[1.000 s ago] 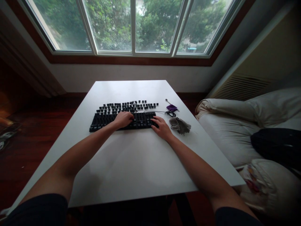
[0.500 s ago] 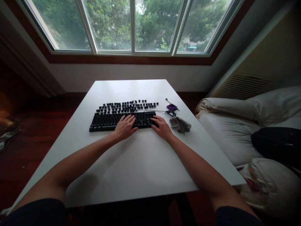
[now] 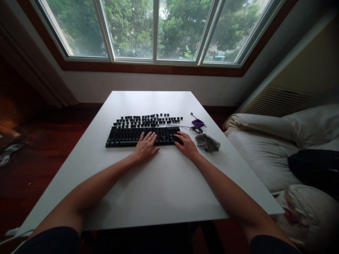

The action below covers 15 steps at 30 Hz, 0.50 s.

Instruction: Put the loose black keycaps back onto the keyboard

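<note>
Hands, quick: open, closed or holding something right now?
Left hand: open, over the near edge of the keyboard.
Right hand: loosely open, at its right end.

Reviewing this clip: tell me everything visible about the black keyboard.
The keyboard is long, black and plastic-looking, with rows of keys and a small pale-marked panel at its upper right. It lies flat across the white table, in front of loose black keycaps. A thin dark cable seems to leave its rear edge. The left hand overlaps its front edge; the right hand's fingers rest at its right end. Individual keys are too dark to read.
</note>
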Each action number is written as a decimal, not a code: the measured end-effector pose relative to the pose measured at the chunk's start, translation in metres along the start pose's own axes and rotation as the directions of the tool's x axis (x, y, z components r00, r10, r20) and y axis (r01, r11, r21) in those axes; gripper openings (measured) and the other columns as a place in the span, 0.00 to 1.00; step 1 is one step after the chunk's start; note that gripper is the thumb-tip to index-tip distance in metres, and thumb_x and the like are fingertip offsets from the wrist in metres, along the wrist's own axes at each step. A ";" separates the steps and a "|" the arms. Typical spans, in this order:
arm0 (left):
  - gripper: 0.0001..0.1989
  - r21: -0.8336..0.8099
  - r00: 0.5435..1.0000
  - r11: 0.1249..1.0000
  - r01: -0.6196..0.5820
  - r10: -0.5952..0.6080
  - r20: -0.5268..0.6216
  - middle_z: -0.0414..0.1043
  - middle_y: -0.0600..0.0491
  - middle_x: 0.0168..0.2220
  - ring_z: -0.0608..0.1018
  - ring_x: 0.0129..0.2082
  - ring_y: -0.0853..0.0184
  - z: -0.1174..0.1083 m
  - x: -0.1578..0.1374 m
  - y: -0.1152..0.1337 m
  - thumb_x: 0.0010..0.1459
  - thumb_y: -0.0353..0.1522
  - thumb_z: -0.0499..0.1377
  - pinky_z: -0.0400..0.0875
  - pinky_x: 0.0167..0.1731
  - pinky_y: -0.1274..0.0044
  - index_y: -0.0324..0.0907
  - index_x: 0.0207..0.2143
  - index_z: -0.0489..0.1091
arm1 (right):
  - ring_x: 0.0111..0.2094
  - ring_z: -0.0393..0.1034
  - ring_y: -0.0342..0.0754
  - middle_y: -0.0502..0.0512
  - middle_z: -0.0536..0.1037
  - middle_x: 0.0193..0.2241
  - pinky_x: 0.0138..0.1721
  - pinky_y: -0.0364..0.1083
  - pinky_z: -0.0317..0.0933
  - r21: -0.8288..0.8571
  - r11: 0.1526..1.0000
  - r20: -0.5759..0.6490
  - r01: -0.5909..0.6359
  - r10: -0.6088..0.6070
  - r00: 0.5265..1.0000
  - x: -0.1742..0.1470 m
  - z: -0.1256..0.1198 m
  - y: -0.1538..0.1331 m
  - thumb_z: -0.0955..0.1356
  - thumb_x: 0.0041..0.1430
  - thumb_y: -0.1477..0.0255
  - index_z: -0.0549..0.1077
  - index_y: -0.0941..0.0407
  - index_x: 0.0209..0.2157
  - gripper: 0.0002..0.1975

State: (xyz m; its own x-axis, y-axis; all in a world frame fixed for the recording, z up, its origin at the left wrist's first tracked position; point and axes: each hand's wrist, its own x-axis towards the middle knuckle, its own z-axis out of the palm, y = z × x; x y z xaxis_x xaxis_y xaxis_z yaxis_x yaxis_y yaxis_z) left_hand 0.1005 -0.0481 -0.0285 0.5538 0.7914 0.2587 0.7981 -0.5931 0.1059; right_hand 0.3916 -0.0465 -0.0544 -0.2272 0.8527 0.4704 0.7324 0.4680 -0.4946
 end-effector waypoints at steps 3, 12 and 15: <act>0.36 -0.001 1.000 1.000 -0.020 0.020 0.004 0.54 0.45 0.70 0.51 0.72 0.53 -0.001 -0.001 -0.002 0.66 0.48 0.51 0.31 0.71 0.58 0.41 0.71 0.54 | 0.63 0.60 0.58 0.59 0.68 0.61 0.65 0.63 0.56 0.000 1.000 -0.003 0.002 -0.002 1.000 0.000 0.000 0.000 0.68 0.63 0.64 0.74 0.50 0.57 0.21; 0.19 -0.079 0.992 0.997 0.020 -0.029 -0.121 0.69 0.47 0.61 0.65 0.63 0.54 -0.013 0.025 -0.035 0.66 0.42 0.55 0.55 0.64 0.61 0.44 0.52 0.76 | 0.57 0.66 0.57 0.58 0.74 0.54 0.60 0.58 0.61 -0.005 0.997 -0.013 0.083 -0.083 0.996 0.027 -0.008 -0.029 0.67 0.65 0.66 0.77 0.51 0.52 0.15; 0.13 -0.096 0.978 0.990 0.107 -0.122 -0.167 0.76 0.47 0.50 0.71 0.53 0.55 -0.016 0.054 -0.054 0.65 0.37 0.55 0.63 0.55 0.63 0.46 0.45 0.78 | 0.52 0.69 0.55 0.58 0.77 0.48 0.55 0.55 0.63 -0.041 0.990 0.073 0.133 -0.130 0.989 0.060 0.000 -0.044 0.67 0.66 0.68 0.77 0.52 0.50 0.13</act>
State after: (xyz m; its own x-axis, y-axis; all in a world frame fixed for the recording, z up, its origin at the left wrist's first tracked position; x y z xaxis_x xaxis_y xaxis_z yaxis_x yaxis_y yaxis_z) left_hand 0.0832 0.0248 -0.0048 0.4050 0.8220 0.4003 0.8265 -0.5164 0.2242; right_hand 0.3459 -0.0154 -0.0047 -0.3663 0.7995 0.4760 0.7214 0.5671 -0.3974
